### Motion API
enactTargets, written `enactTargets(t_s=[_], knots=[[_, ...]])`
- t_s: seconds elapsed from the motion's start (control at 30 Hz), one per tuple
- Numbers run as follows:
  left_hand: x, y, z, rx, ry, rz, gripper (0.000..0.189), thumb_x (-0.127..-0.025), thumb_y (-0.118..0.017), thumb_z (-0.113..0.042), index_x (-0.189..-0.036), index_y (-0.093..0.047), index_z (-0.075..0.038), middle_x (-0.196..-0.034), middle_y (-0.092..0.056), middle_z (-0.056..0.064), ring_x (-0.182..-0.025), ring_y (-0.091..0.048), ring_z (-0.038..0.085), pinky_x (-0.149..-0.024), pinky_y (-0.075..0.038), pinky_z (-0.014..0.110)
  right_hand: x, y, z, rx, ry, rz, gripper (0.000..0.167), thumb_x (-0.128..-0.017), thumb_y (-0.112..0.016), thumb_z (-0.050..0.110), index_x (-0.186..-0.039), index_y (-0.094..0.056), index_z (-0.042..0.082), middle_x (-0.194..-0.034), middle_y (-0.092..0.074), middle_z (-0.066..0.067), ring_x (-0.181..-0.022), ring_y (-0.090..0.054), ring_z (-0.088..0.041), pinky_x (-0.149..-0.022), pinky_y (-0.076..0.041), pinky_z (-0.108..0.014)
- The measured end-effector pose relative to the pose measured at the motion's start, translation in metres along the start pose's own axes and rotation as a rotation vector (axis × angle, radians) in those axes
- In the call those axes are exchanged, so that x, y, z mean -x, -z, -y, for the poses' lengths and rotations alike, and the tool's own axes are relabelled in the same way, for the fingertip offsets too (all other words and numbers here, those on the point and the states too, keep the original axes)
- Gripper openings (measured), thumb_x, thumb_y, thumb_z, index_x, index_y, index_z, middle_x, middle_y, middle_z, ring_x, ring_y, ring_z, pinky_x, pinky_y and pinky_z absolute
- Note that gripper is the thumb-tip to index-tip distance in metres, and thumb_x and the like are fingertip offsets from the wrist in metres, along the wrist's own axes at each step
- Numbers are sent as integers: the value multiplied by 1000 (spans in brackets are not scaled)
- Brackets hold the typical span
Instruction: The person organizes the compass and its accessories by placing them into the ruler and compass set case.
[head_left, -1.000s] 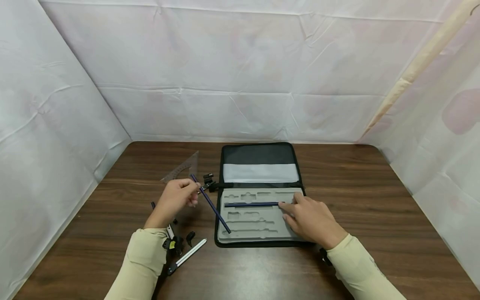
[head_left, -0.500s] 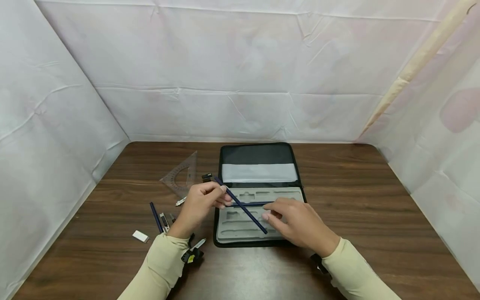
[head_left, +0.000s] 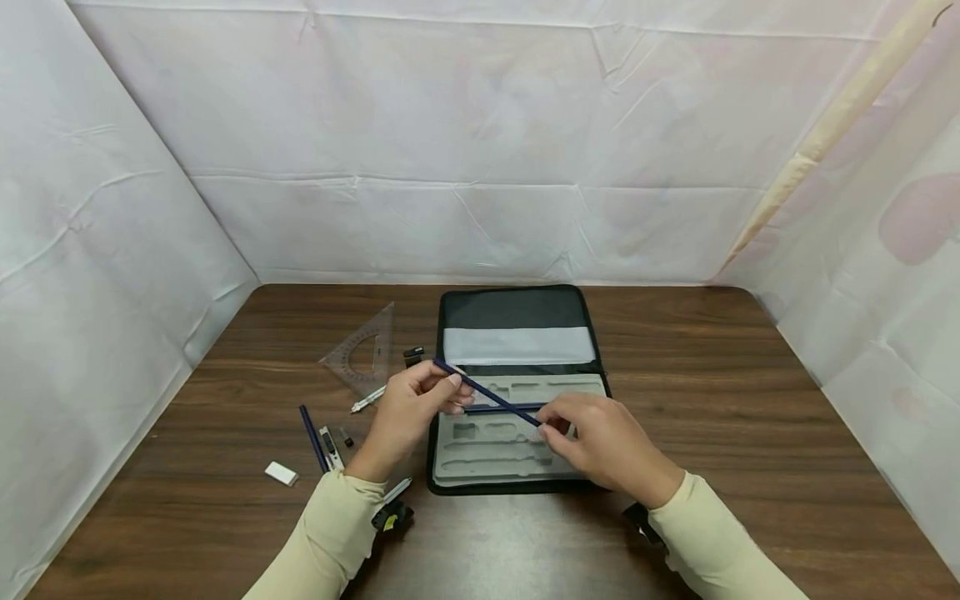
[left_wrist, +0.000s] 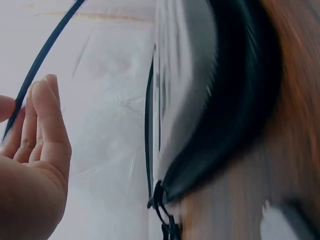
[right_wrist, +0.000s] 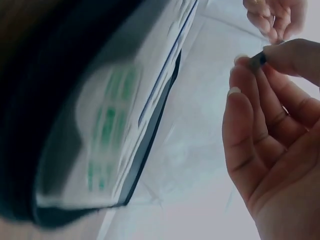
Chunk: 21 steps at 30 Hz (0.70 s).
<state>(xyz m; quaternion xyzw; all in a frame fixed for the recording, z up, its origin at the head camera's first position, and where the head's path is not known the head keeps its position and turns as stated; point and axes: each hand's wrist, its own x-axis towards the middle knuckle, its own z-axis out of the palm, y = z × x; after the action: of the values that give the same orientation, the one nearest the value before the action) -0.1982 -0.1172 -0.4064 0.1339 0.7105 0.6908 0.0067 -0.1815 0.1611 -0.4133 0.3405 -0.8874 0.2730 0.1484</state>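
A dark blue pencil [head_left: 495, 398] is held aslant above the open case. My left hand [head_left: 408, 410] pinches it near its upper end between thumb and fingers. At its lower end, my right hand [head_left: 603, 437] pinches it too, as the right wrist view shows at the pencil's tip [right_wrist: 258, 60]. Below lies the grey moulded tray [head_left: 495, 468] of a black zip case [head_left: 517, 308]. Another blue pencil [head_left: 480, 409] rests in one of the tray's slots, partly hidden by the right hand. Several other slots hold nothing.
Left of the case lie a clear set square [head_left: 351, 350], a black sharpener-like piece [head_left: 413, 357], a silver compass-like tool [head_left: 367, 400], a blue pencil [head_left: 312, 437], a second metal tool [head_left: 331, 447] and a white eraser [head_left: 281, 473]. White sheeting [head_left: 450, 167] walls the table.
My left hand has brought the pencil rightwards over the case. My right hand has left the pencil in the tray, moved slightly left and taken hold of the other pencil's lower end.
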Motion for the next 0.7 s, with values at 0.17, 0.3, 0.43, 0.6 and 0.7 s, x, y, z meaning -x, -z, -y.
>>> enactTargets(t_s=[0.17, 0.3, 0.43, 0.6, 0.7], knots=[[-1, 7, 2, -222, -68, -51, 18, -97, -67, -10, -113, -64, -2, -93, -72, 10, -83, -70, 23, -72, -57, 36, 1, 6, -12, 93, 18, -57, 9, -85, -76, 10, -90, -73, 17, -82, -62, 15, -73, -56, -1, -61, -50, -26], [-1, 10, 6, -649, -219, -63, 15, -93, -73, -12, -108, -72, -11, -84, -68, -5, -74, -64, 11, -68, -54, 31, 2, 10, -21, 122, 26, -30, 7, -87, -74, 10, -90, -74, 17, -83, -61, 13, -73, -54, -2, -61, -50, -27], [0, 8, 7, -962, -362, -52, 20, -89, -77, -12, -109, -75, -13, -82, -64, -7, -69, -59, 6, -61, -51, 27, 3, 11, -27, 130, 44, -9, 4, -88, -73, 12, -90, -73, 16, -85, -60, 12, -73, -54, -3, -62, -51, -27], [4, 4, 9, -1106, -356, 26, 7, -86, -81, -16, -92, -78, -18, -81, -59, -8, -65, -51, 6, -58, -45, 27, 4, 10, -32, 130, 69, -16, 11, -84, -77, 7, -90, -73, 15, -86, -62, 10, -75, -57, -4, -64, -52, -30], [4, 2, 11, -1168, -321, 74, 6, -85, -82, -18, -88, -77, -19, -80, -56, -9, -65, -52, 7, -59, -46, 28, 4, 9, -35, 133, 61, -2, 11, -84, -77, 8, -91, -73, 15, -88, -63, 11, -77, -57, -3, -66, -53, -30]])
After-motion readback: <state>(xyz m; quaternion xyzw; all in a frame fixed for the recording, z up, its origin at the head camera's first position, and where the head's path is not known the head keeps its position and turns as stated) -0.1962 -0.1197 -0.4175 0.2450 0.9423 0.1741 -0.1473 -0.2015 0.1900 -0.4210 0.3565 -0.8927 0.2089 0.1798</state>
